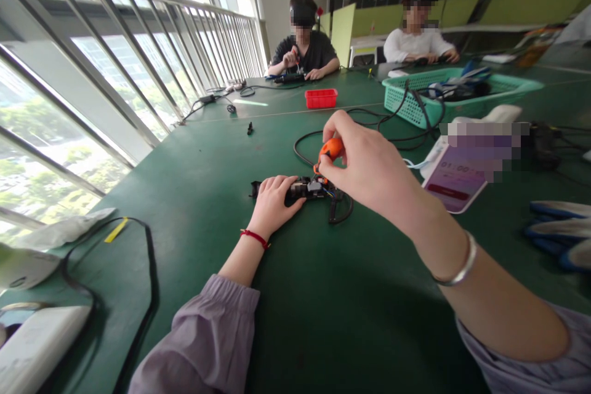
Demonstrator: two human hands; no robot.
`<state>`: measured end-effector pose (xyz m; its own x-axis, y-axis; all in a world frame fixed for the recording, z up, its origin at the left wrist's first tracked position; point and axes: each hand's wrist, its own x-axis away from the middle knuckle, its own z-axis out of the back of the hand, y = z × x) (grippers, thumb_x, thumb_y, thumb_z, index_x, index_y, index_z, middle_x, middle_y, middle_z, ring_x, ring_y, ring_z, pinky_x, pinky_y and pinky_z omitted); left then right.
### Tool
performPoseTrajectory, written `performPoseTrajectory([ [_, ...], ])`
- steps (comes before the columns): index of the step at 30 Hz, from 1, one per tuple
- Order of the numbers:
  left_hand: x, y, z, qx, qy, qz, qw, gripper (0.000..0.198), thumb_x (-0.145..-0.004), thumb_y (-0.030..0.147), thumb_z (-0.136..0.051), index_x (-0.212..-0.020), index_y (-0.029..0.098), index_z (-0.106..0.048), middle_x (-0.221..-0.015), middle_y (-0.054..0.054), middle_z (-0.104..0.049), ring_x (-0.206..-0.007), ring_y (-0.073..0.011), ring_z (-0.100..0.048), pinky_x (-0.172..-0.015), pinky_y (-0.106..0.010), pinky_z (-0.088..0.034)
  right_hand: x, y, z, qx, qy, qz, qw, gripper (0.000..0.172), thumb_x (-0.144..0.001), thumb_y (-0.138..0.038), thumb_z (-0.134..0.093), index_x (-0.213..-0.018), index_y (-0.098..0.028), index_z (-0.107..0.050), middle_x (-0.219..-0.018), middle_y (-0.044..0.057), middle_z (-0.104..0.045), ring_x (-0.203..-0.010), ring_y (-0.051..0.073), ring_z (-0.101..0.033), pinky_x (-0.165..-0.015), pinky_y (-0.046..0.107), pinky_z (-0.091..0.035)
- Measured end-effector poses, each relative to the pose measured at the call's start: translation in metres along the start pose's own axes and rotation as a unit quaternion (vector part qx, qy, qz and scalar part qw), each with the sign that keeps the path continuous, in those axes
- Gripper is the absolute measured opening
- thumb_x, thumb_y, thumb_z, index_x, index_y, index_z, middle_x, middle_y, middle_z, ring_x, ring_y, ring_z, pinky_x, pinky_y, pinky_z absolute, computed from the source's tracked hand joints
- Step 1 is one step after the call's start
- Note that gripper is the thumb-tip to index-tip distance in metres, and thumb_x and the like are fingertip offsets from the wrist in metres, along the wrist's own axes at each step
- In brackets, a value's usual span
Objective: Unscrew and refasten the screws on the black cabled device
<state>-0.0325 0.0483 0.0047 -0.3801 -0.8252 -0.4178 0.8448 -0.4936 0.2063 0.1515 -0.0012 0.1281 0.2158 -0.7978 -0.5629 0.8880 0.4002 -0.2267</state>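
An elongated black corded device [302, 188], its inside and some wires exposed, lies on the green table before me. My left hand [273, 200] rests over its left part, fingers on the far side and thumb on the near side, holding it against the table. Above its right end, my right hand [362, 151] grips the orange handle of a screwdriver [332, 148], pointed down at the wired part. The screwdriver's tip is hard to make out. A black cable [302, 141] curves behind my right hand.
Behind stand a red tray [321, 98] and a green basket [410, 104] with cables and gloves. A phone [457, 175] leans at right, near blue-white gloves [561, 234]. A black strap [150, 271] lies left. Two people [305, 49] sit across the table [198, 246].
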Motion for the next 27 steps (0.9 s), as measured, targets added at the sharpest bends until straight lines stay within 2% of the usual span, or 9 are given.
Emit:
performPoseTrajectory([
  [3, 0.001, 0.000, 0.000, -0.004, 0.003, -0.003, 1.000, 0.042, -0.082, 0.040, -0.054, -0.119, 0.020, -0.053, -0.111, -0.008, -0.059, -0.107, -0.0263, -0.050, -0.100, -0.043, -0.035, -0.001, 0.002, -0.001, -0.009, -0.020, -0.026, 0.999, 0.011, -0.083, -0.031, -0.052, -0.084, -0.021, -0.054, -0.063, -0.001, -0.057, -0.059, 0.016, -0.054, -0.058, 0.027, -0.034],
  [5, 0.001, 0.001, 0.001, -0.003, 0.004, -0.006, 1.000, 0.041, -0.083, 0.040, -0.052, -0.119, 0.020, -0.052, -0.111, -0.008, -0.058, -0.107, -0.0264, -0.050, -0.099, -0.043, -0.035, -0.001, 0.004, -0.002, -0.019, -0.032, -0.046, 0.998, 0.018, -0.085, -0.037, -0.048, -0.078, -0.021, -0.054, -0.057, -0.001, -0.054, -0.056, 0.016, -0.052, -0.054, 0.026, -0.031],
  [8, 0.002, 0.002, 0.001, -0.006, 0.004, -0.007, 1.000, 0.040, -0.083, 0.041, -0.051, -0.118, 0.020, -0.053, -0.110, -0.008, -0.059, -0.106, -0.0263, -0.050, -0.098, -0.043, -0.035, -0.001, 0.006, -0.003, -0.053, -0.014, -0.040, 0.998, 0.014, -0.081, -0.031, -0.051, -0.091, -0.021, -0.054, -0.063, -0.001, -0.057, -0.057, 0.015, -0.051, -0.054, 0.025, -0.031],
  [11, 0.003, 0.003, 0.002, -0.017, 0.005, -0.010, 1.000, 0.039, -0.082, 0.040, -0.053, -0.115, 0.019, -0.053, -0.108, -0.008, -0.058, -0.105, -0.0265, -0.050, -0.098, -0.042, -0.036, 0.004, 0.007, -0.006, -0.105, 0.016, -0.006, 0.994, 0.026, -0.075, -0.020, -0.054, -0.101, -0.019, -0.050, -0.075, 0.000, -0.059, -0.062, 0.014, -0.053, -0.057, 0.024, -0.035],
  [15, 0.003, 0.003, 0.001, -0.016, 0.008, -0.019, 1.000, 0.039, -0.080, 0.038, -0.055, -0.114, 0.019, -0.053, -0.107, -0.008, -0.058, -0.102, -0.0259, -0.051, -0.095, -0.042, -0.037, 0.026, 0.009, -0.014, -0.154, 0.006, -0.038, 0.987, 0.015, -0.083, -0.032, -0.049, -0.091, -0.020, -0.052, -0.061, -0.004, -0.053, -0.053, 0.012, -0.050, -0.051, 0.023, -0.033],
  [17, 0.003, 0.003, 0.000, -0.016, 0.010, -0.022, 1.000, 0.037, -0.080, 0.037, -0.054, -0.113, 0.020, -0.052, -0.106, -0.007, -0.057, -0.102, -0.0258, -0.051, -0.095, -0.042, -0.037, 0.046, 0.012, -0.020, -0.160, 0.042, -0.069, 0.984, 0.019, -0.086, -0.038, -0.046, -0.085, -0.020, -0.053, -0.053, -0.005, -0.049, -0.050, 0.013, -0.049, -0.050, 0.023, -0.034],
  [20, 0.003, 0.004, -0.001, -0.019, 0.008, -0.031, 0.999, 0.035, -0.081, 0.037, -0.054, -0.112, 0.020, -0.052, -0.106, -0.008, -0.057, -0.101, -0.0256, -0.050, -0.093, -0.041, -0.038, 0.077, 0.018, -0.032, -0.188, 0.100, -0.058, 0.975, 0.015, -0.084, -0.031, -0.049, -0.094, -0.021, -0.052, -0.065, -0.002, -0.057, -0.059, 0.013, -0.055, -0.059, 0.025, -0.043],
  [24, 0.005, 0.007, 0.000, -0.023, -0.005, -0.058, 0.998, 0.035, -0.081, 0.042, -0.056, -0.107, 0.019, -0.052, -0.100, -0.008, -0.057, -0.096, -0.0250, -0.051, -0.087, -0.039, -0.042, 0.105, 0.027, -0.041, -0.217, 0.175, -0.055, 0.959, 0.026, -0.079, -0.024, -0.054, -0.105, -0.023, -0.048, -0.093, 0.005, -0.060, -0.083, 0.018, -0.062, -0.074, 0.032, -0.051],
  [27, 0.006, 0.009, 0.001, -0.033, -0.004, -0.072, 0.997, 0.036, -0.081, 0.047, -0.056, -0.104, 0.019, -0.052, -0.098, -0.007, -0.057, -0.094, -0.0244, -0.052, -0.083, -0.037, -0.043, 0.111, 0.030, -0.038, -0.234, 0.171, -0.069, 0.955, 0.026, -0.080, -0.023, -0.056, -0.105, -0.022, -0.049, -0.092, 0.005, -0.061, -0.082, 0.018, -0.062, -0.073, 0.031, -0.052],
])
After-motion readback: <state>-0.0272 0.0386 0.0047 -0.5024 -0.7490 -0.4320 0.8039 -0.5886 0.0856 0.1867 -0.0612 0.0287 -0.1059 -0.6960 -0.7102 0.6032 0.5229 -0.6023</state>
